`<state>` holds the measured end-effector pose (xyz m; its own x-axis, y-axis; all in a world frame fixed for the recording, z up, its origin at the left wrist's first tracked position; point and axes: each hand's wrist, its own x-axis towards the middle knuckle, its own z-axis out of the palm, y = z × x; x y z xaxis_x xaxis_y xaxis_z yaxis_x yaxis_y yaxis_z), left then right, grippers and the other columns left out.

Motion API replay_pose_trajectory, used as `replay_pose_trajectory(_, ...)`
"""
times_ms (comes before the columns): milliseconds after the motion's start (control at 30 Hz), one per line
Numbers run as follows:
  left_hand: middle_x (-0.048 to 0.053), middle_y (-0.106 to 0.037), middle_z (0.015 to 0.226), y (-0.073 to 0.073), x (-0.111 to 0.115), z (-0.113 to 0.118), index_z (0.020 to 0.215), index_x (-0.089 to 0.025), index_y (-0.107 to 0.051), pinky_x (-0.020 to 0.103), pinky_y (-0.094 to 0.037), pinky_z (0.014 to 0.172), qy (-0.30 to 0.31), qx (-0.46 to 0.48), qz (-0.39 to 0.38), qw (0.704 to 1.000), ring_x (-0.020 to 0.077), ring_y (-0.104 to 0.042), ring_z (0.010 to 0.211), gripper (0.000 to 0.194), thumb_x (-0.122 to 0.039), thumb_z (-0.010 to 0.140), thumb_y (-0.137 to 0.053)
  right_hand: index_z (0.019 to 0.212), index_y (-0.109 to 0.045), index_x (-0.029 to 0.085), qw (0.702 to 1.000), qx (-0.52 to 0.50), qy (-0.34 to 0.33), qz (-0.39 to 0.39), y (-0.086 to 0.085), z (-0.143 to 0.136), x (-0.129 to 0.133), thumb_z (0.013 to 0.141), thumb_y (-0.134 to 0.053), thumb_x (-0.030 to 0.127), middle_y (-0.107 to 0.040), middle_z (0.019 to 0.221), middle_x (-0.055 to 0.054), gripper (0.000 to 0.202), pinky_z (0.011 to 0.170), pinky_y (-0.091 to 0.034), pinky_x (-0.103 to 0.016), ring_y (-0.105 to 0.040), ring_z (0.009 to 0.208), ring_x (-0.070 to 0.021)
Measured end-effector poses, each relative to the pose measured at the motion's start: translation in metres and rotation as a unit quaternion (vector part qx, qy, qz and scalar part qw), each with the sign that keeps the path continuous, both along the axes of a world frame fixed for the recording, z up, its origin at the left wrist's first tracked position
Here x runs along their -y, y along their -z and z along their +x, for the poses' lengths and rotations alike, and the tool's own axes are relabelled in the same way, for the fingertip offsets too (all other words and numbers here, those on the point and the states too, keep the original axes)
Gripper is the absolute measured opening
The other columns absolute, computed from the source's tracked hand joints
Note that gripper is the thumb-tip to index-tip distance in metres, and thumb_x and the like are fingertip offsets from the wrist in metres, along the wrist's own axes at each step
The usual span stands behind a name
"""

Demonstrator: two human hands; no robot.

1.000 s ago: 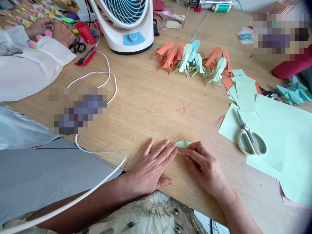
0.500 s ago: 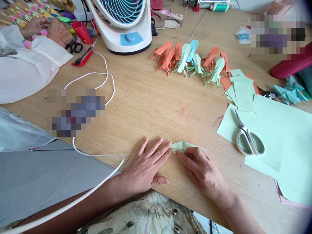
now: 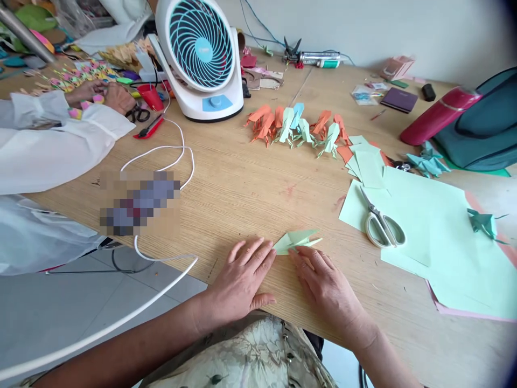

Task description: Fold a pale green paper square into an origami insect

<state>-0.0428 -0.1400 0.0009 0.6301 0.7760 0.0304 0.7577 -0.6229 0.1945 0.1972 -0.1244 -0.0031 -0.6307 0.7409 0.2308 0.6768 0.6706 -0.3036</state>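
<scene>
A piece of folded pale green paper [image 3: 297,240] lies on the table in front of me, with two pointed flaps towards the right. My left hand [image 3: 246,277] rests flat with fingers spread, its fingertips touching the paper's left tip. At the paper's lower edge, my right hand [image 3: 323,280] has its fingers bent and pinches the fold; the thumb is mostly hidden. To the right, white-handled scissors [image 3: 383,223] lie on light green paper sheets [image 3: 444,253].
Several folded orange, green and blue paper figures [image 3: 297,126] stand farther back. Behind them is a white fan [image 3: 214,105]. A white cable [image 3: 189,153] crosses the left side. A co-worker's hands [image 3: 117,98] work at the far left. A red bottle [image 3: 438,116] lies at right.
The right fingers have moved from over the paper to its lower edge, and its flaps now stand apart at the right. My left hand stays flat. The view has tilted up and turned right.
</scene>
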Motion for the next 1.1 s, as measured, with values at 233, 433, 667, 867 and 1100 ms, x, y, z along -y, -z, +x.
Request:
replay_pose_trajectory(233, 0.006, -0.066, 0.116, -0.018, -0.015, 0.007, 0.115, -0.018, -0.062, 0.040, -0.041, 0.096, 0.066, 0.103, -0.012, 0.992, 0.0202, -0.058, 0.106, 0.021, -0.024, 0.100, -0.050, 0.132, -0.056, 0.017, 0.998, -0.052, 0.012, -0.017, 0.000, 0.006, 0.010, 0.098, -0.045, 0.012, -0.058, 0.136, -0.014, 0.036, 0.107, -0.051, -0.047, -0.057, 0.125, -0.0262)
replay_pose_trajectory(433, 0.009, -0.059, 0.135, -0.002, -0.058, 0.010, 0.127, -0.015, -0.057, 0.037, -0.044, 0.109, 0.124, 0.121, 0.040, 0.984, 0.0198, -0.051, 0.130, 0.032, -0.009, 0.099, -0.041, 0.121, -0.062, 0.018, 0.997, -0.068, -0.016, -0.045, -0.005, 0.013, -0.002, 0.097, -0.040, 0.006, -0.061, 0.134, -0.013, 0.034, 0.095, -0.058, -0.042, -0.064, 0.115, -0.0224)
replay_pose_trajectory(667, 0.010, -0.065, 0.117, 0.006, -0.074, 0.010, 0.117, -0.013, -0.062, 0.035, -0.050, 0.099, 0.153, 0.137, 0.023, 0.978, 0.0203, -0.060, 0.110, 0.023, -0.013, 0.097, -0.051, 0.108, -0.064, 0.019, 0.994, -0.083, -0.010, -0.070, -0.007, 0.014, -0.019, 0.096, -0.042, 0.006, -0.063, 0.131, -0.011, 0.028, 0.092, -0.058, -0.037, -0.067, 0.111, -0.0204)
replay_pose_trajectory(867, 0.011, -0.062, 0.120, 0.008, -0.096, 0.015, 0.106, -0.016, -0.062, 0.037, -0.046, 0.097, 0.184, 0.165, -0.008, 0.969, 0.0222, -0.059, 0.111, 0.018, -0.027, 0.093, -0.064, 0.109, -0.064, 0.021, 0.989, -0.115, 0.044, -0.082, -0.009, 0.018, -0.022, 0.099, -0.041, 0.012, -0.065, 0.124, -0.009, 0.026, 0.090, -0.058, -0.035, -0.067, 0.109, -0.0206)
replay_pose_trajectory(1100, 0.009, -0.063, 0.104, 0.011, -0.093, 0.027, 0.101, -0.014, -0.059, 0.036, -0.047, 0.087, 0.150, 0.147, 0.035, 0.977, 0.0232, -0.059, 0.099, 0.033, -0.042, 0.087, -0.070, 0.121, -0.062, 0.021, 0.987, -0.108, 0.100, -0.066, -0.010, 0.015, -0.005, 0.100, -0.043, 0.016, -0.064, 0.120, -0.012, 0.028, 0.086, -0.056, -0.039, -0.065, 0.101, -0.0231)
